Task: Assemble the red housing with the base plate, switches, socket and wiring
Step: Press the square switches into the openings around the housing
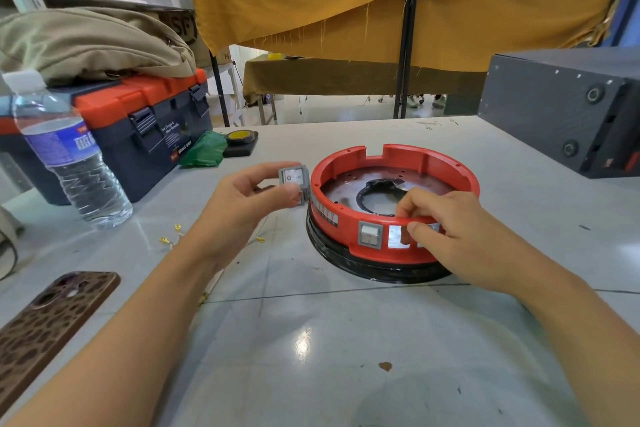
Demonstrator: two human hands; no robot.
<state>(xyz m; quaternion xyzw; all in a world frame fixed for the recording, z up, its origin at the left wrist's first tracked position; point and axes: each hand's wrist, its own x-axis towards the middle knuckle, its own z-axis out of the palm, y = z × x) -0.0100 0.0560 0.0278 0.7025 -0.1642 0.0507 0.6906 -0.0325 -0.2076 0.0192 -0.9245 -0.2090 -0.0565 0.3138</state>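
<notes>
Left hand (254, 192) pinches a grey rocker switch (294, 183) betw. thumb and fingertips, held in the air just left of the red housing (394, 215), near its rim but not touching as far as I can tell. The housing sits on the white table (311, 340), w/ a metal base plate (363, 184) inside and a black ring under it. One fitted switch (370, 235) is already in the housing's front wall; right beside it is an empty cutout (396, 236). Right hand (460, 236) grips the housing's front rim, thumb outside over the wall, fingers curled over the edge inside.

To do this step well, imo: keep the right hand bracing the rim, move its thumb off the cutout, turn the loose switch to match the fitted one, offer it square to the opening, press evenly till the clips seat. Don't force it tilted.

Hard to make out: the right hand covers the wall right of the cutout, so a further opening or socket there can't be confirmed. Switch terminals not visible. Small yellow connectors (169, 236) lie left of the housing; the wires joined to them are too thin to follow. Label text on the housing unreadable.
</notes>
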